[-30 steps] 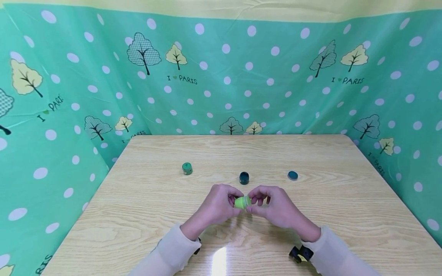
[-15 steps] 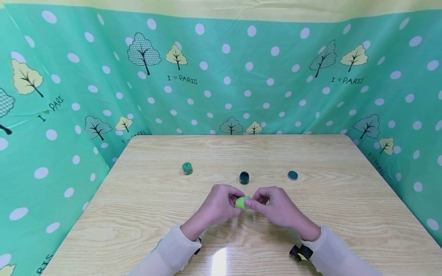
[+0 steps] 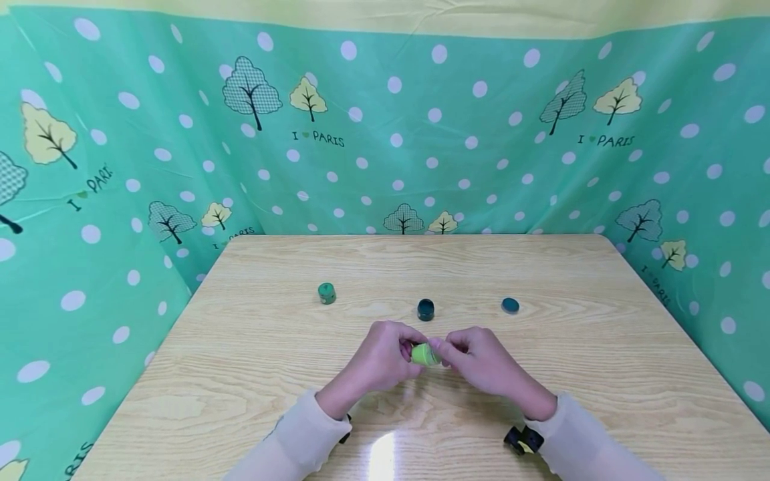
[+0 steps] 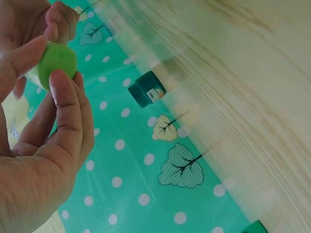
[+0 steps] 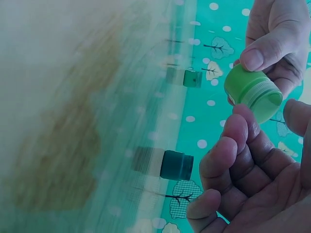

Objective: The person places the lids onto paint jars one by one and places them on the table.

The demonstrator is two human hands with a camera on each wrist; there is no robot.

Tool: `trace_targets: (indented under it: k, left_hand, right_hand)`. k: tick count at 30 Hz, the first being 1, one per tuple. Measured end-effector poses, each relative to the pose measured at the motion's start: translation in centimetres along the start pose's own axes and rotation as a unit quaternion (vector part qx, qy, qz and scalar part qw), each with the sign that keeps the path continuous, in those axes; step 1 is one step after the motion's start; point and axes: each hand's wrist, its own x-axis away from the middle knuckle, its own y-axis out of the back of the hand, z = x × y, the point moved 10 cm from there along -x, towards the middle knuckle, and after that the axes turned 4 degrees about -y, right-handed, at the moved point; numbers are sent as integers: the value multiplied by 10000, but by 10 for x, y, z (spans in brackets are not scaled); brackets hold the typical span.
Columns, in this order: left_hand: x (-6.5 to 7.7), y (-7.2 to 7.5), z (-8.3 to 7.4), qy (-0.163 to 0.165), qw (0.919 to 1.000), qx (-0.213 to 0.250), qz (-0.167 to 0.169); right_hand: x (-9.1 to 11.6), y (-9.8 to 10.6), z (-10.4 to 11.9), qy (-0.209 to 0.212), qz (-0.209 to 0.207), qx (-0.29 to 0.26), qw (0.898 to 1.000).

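My left hand (image 3: 381,357) pinches a small light green paint jar (image 3: 425,355) between thumb and fingers, holding it tilted with its top toward my right hand (image 3: 490,362). In the right wrist view, the jar (image 5: 247,88) shows a whitish ring below its pale green top end. Fingertips (image 5: 241,114) of my right hand lie right at that end, loosely bent, while the right thumb (image 5: 297,116) stands apart from it. Seen from the left wrist, the rounded green base of the jar (image 4: 60,62) faces the camera, with the right hand behind it.
Just beyond my hands stands a dark teal jar (image 3: 425,310) without its lid. A flat blue-teal lid (image 3: 510,305) lies to its right on the wooden table (image 3: 271,347). A green jar (image 3: 327,294) stands farther left. A dotted curtain (image 3: 385,167) hangs behind.
The right thumb and fingers have shifted about the jar's top end, and the jar has tipped slightly and moved a little to the right. The left hand keeps its pinch.
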Motion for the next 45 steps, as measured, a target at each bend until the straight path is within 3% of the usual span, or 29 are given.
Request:
trace_targets:
  k: [5,10,22,45]
  left_hand:
    - [0,0,1,71,10000,50,-1]
    - [1,1,2,111,9998,162,-2]
    - [0,2,1,50,9998,190,-26]
    - [0,-1,1,110,9997,240,-4]
  right_hand:
    - [-1,8,-3,-126,-292,-4,9995]
    - [0,15,3,167,-542,-99,9983]
    - [3,10,18,1040,-270,-84,9942]
    - [3,7,16,923,-237,69,9954]
